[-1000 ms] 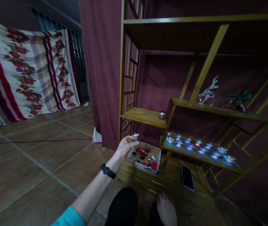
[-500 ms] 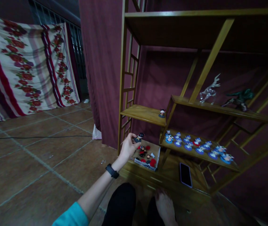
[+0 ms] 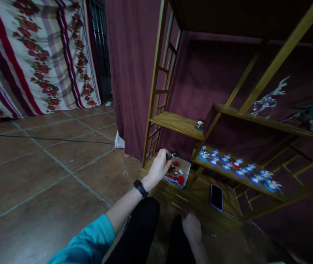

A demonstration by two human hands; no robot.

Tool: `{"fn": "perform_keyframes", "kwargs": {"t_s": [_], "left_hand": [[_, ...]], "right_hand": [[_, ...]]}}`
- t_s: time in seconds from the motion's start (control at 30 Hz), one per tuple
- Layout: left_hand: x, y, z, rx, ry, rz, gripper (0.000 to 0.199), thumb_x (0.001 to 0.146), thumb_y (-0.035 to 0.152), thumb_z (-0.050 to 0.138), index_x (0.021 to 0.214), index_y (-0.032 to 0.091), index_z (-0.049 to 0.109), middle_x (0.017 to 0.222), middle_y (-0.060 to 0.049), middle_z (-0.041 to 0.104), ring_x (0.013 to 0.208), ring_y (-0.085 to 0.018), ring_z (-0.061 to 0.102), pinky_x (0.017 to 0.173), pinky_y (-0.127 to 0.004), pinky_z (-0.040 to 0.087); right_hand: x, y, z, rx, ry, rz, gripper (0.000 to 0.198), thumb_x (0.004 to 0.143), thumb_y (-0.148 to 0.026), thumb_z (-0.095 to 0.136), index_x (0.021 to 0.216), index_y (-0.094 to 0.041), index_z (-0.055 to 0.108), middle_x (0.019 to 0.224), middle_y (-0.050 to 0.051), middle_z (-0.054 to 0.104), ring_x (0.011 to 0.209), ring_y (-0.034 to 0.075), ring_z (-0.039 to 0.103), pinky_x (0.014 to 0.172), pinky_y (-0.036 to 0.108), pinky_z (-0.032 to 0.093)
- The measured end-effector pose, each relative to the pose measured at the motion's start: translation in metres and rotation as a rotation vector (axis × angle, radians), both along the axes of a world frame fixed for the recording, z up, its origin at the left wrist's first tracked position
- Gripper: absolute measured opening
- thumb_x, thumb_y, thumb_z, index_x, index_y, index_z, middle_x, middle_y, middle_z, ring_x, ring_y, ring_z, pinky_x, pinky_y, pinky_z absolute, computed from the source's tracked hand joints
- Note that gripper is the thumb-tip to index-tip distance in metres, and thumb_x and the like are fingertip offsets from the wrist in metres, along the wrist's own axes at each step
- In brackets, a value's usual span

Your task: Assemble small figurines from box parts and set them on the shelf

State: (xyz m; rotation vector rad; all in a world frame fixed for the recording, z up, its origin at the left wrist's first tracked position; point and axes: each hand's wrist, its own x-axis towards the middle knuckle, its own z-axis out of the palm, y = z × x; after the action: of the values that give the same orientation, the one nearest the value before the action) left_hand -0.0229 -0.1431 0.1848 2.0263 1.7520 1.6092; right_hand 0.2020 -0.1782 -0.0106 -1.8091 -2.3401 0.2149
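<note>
Figurine (image 3: 174,154) Tips from Upright to Sideways over Box (image 3: 184,167)

The left hand (image 3: 159,165) pinches the figurine by its dark base. The right hand (image 3: 191,224) rests near the knee; from where I stand, I cannot tell whether its fingers grip anything. Caution: a loose pinch could drop the figurine, scattering the red pieces (image 3: 180,179) below. The figurine looks smooth, round-headed, probably plastic; the box is shallow, cardboard-like; the shelf (image 3: 173,120) is glossy wood.

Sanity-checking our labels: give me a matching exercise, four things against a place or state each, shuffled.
1. left hand
2. right hand
3. phone
4. clear deer figurine

A. lying flat, right of the box
B. by the right knee
C. gripping a small figurine
D. on a shelf above rows of little figures

Pairs: 1-C, 2-B, 3-A, 4-D
</note>
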Motion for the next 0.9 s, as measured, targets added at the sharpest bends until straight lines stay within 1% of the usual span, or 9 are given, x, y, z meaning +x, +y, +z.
{"fn": "perform_keyframes", "kwargs": {"t_s": [0.1, 0.23, 0.43, 0.57, 0.63, 0.7, 0.77, 0.83, 0.9], "left_hand": [[0.002, -0.004, -0.001, -0.019, 0.047, -0.036, 0.024, 0.078, 0.014, 0.045, 0.101, 0.020, 0.040, 0.101, -0.006, 0.047, 0.089, -0.019, 0.051, 0.078, -0.032, 0.042], [0.004, -0.005, -0.003, -0.011, 0.071, -0.063, 0.022, 0.079, 0.013, 0.044, 0.099, 0.020, 0.039, 0.104, -0.007, 0.046, 0.093, -0.019, 0.050, 0.080, -0.033, 0.041], [0.007, -0.002, -0.011, -0.028, -0.019, -0.045, 0.022, 0.076, 0.016, 0.050, 0.095, 0.021, 0.041, 0.092, -0.004, 0.049, 0.083, -0.018, 0.051, 0.075, -0.032, 0.043], [0.008, -0.001, -0.014, -0.022, -0.041, -0.049, 0.023, 0.074, 0.015, 0.052, 0.094, 0.021, 0.043, 0.092, -0.004, 0.050, 0.085, -0.019, 0.051, 0.075, -0.032, 0.042], [0.009, -0.001, -0.016, -0.028, -0.066, -0.045, 0.022, 0.073, 0.016, 0.053, 0.093, 0.021, 0.044, 0.090, -0.003, 0.051, 0.084, -0.018, 0.052, 0.074, -0.032, 0.042], [0.011, -0.001, -0.020, -0.048, -0.110, -0.046, 0.021, 0.073, 0.017, 0.055, 0.091, 0.021, 0.045, 0.087, -0.002, 0.052, 0.079, -0.017, 0.053, 0.071, -0.031, 0.042], [0.015, -0.001, -0.026, -0.092, -0.175, -0.062, 0.021, 0.071, 0.019, 0.057, 0.089, 0.020, 0.046, 0.083, -0.001, 0.054, 0.073, -0.015, 0.054, 0.067, -0.029, 0.042], [0.020, -0.002, -0.034, -0.153, -0.251, -0.094, 0.023, 0.069, 0.021, 0.060, 0.087, 0.020, 0.047, 0.078, 0.001, 0.055, 0.066, -0.014, 0.053, 0.062, -0.026, 0.042], [0.025, -0.004, -0.042, -0.206, -0.314, -0.131, 0.024, 0.067, 0.022, 0.062, 0.086, 0.019, 0.047, 0.074, 0.003, 0.055, 0.062, -0.012, 0.053, 0.059, -0.025, 0.041]], "right_hand": [[0.000, 0.000, -0.001, 0.004, -0.003, -0.003, 0.033, 0.088, -0.026, 0.029, 0.096, -0.023, 0.061, 0.100, 0.007, 0.064, 0.089, 0.019, 0.062, 0.073, 0.029, 0.041], [0.000, 0.000, -0.003, -0.003, -0.003, -0.003, 0.032, 0.088, -0.025, 0.030, 0.094, -0.023, 0.061, 0.099, 0.006, 0.065, 0.085, 0.018, 0.063, 0.071, 0.028, 0.041], [0.000, 0.001, -0.006, 0.016, 0.017, -0.006, 0.032, 0.087, -0.025, 0.030, 0.091, -0.022, 0.062, 0.097, 0.008, 0.065, 0.084, 0.019, 0.063, 0.071, 0.028, 0.041], [0.000, 0.002, -0.008, 0.023, 0.045, -0.015, 0.032, 0.087, -0.025, 0.031, 0.090, -0.023, 0.063, 0.094, 0.007, 0.066, 0.084, 0.020, 0.063, 0.071, 0.029, 0.042], [0.001, 0.003, -0.011, 0.029, 0.096, -0.025, 0.031, 0.086, -0.026, 0.033, 0.089, -0.024, 0.064, 0.093, 0.006, 0.066, 0.084, 0.020, 0.063, 0.072, 0.029, 0.043], [0.003, 0.005, -0.014, 0.019, 0.203, -0.047, 0.029, 0.084, -0.027, 0.036, 0.088, -0.025, 0.064, 0.095, 0.006, 0.066, 0.085, 0.020, 0.063, 0.074, 0.031, 0.043], [0.004, 0.011, -0.016, -0.016, 0.400, -0.076, 0.026, 0.082, -0.030, 0.041, 0.090, -0.025, 0.065, 0.097, 0.006, 0.067, 0.087, 0.022, 0.063, 0.077, 0.033, 0.044], [0.003, 0.017, -0.012, -0.061, 0.687, -0.109, 0.025, 0.078, -0.032, 0.047, 0.092, -0.024, 0.065, 0.097, 0.006, 0.067, 0.091, 0.024, 0.062, 0.082, 0.036, 0.044], [-0.003, 0.022, 0.000, -0.099, 1.019, -0.138, 0.026, 0.074, -0.034, 0.053, 0.094, -0.022, 0.065, 0.096, 0.007, 0.068, 0.093, 0.024, 0.061, 0.086, 0.038, 0.044]]}}
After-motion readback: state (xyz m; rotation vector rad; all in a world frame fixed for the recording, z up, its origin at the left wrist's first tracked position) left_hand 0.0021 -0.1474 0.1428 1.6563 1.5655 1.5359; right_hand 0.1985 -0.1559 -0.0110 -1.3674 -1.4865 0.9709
